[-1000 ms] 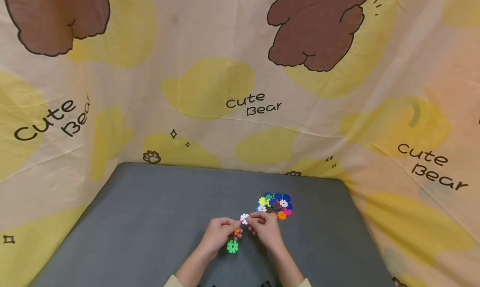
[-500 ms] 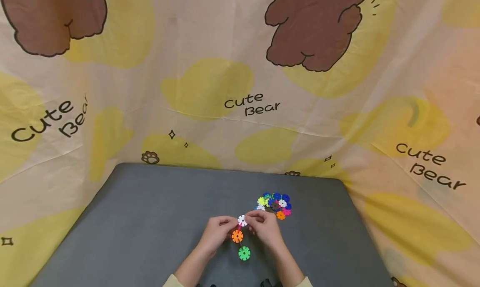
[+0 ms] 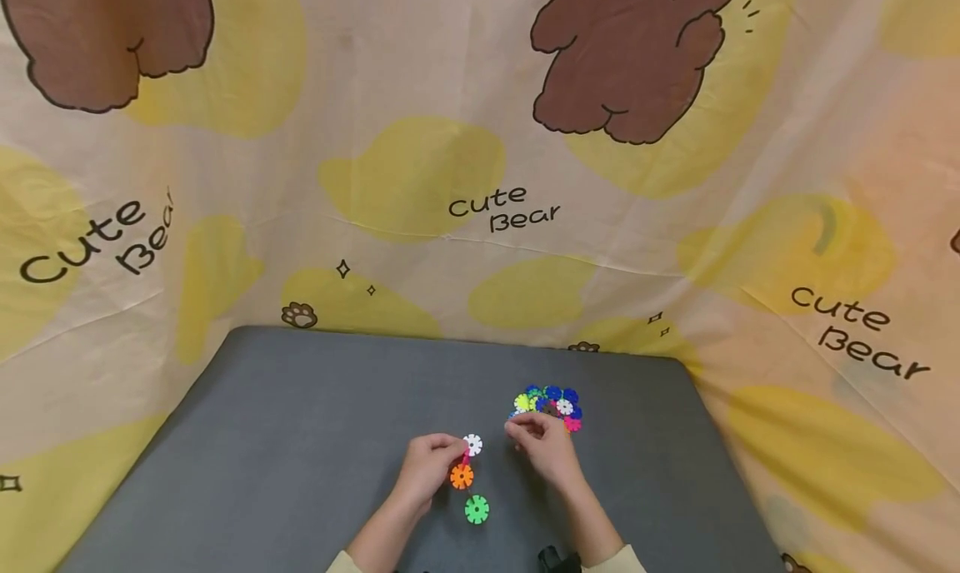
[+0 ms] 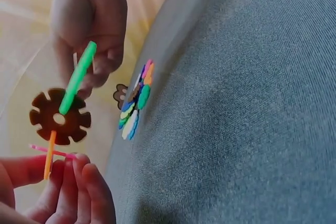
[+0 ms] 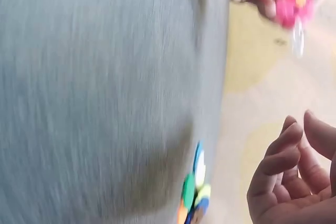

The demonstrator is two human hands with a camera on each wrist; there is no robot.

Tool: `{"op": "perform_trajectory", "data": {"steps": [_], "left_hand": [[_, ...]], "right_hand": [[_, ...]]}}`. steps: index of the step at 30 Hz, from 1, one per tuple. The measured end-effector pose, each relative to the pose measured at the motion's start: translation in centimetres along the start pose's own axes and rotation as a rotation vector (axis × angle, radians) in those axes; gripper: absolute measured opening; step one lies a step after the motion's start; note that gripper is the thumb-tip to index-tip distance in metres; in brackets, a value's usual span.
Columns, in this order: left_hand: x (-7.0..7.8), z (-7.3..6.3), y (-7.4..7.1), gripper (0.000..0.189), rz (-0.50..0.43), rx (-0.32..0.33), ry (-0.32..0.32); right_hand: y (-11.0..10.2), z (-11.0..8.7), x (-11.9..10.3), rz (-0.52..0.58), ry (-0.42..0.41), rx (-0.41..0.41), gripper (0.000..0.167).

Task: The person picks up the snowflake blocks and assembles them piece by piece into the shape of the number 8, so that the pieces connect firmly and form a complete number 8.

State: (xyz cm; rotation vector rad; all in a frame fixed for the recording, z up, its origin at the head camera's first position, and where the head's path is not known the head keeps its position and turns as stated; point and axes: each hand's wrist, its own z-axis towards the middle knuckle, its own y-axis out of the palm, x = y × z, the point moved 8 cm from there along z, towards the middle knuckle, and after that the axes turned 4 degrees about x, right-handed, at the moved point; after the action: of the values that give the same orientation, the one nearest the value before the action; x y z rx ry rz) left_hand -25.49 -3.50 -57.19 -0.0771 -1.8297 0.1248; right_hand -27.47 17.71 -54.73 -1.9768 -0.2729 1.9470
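Note:
My left hand (image 3: 429,473) pinches a chain of slotted plastic snowflake discs by its upper end. A white disc (image 3: 472,445) tops it, then comes a pink disc (image 4: 52,151) edge-on at the fingertips. Below hang an orange disc (image 3: 462,476) and a green disc (image 3: 477,510). Between those two, the left wrist view shows a brown disc (image 4: 60,116). To the right, my right hand (image 3: 551,452) holds nothing; its fingers bend loosely, with a gap to the thumb in the right wrist view. It overlaps the near side of a heap of loose discs (image 3: 553,392).
A grey cloth-covered table (image 3: 315,406) lies under both hands. Behind it and at both sides hangs a curtain (image 3: 420,181) printed with bears. A black object (image 3: 558,559) sits beside the right wrist at the near edge.
The right hand has let go of the white disc and moved right, toward the heap. The left hand keeps the chain, which has swung down and shifted slightly left.

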Motion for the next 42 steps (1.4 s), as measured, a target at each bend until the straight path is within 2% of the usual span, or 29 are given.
{"op": "perform_trajectory", "data": {"steps": [4, 10, 15, 19, 25, 31, 36, 42], "left_hand": [[0.0, 0.1, -0.3, 0.021, 0.014, 0.019, -0.004], [0.0, 0.2, -0.6, 0.018, 0.021, 0.031, -0.005], [0.0, 0.2, -0.4, 0.019, 0.010, 0.019, -0.007], [0.0, 0.2, -0.3, 0.020, 0.004, 0.010, -0.018], [0.0, 0.3, -0.5, 0.021, 0.017, 0.015, -0.019], [0.0, 0.2, -0.8, 0.021, 0.024, 0.018, -0.019], [0.0, 0.0, -1.0, 0.020, 0.025, 0.018, -0.021], [0.0, 0.1, -1.3, 0.021, 0.022, 0.025, -0.034]], "right_hand": [[-2.1, 1.3, 0.8, -0.047, 0.012, 0.073, 0.013], [-4.7, 2.3, 2.3, -0.146, 0.044, 0.128, 0.016], [-6.4, 2.5, 3.9, -0.309, 0.070, 0.151, 0.017], [-7.1, 2.7, 4.8, -0.437, 0.085, 0.130, 0.026], [-6.5, 2.8, 5.2, -0.621, 0.062, 0.053, 0.036], [-6.4, 2.6, 5.7, -0.588, 0.086, 0.027, 0.023], [-6.6, 2.1, 6.0, -0.538, 0.131, 0.019, 0.027], [-6.1, 1.3, 4.4, -0.497, 0.097, 0.016, 0.024]]}}
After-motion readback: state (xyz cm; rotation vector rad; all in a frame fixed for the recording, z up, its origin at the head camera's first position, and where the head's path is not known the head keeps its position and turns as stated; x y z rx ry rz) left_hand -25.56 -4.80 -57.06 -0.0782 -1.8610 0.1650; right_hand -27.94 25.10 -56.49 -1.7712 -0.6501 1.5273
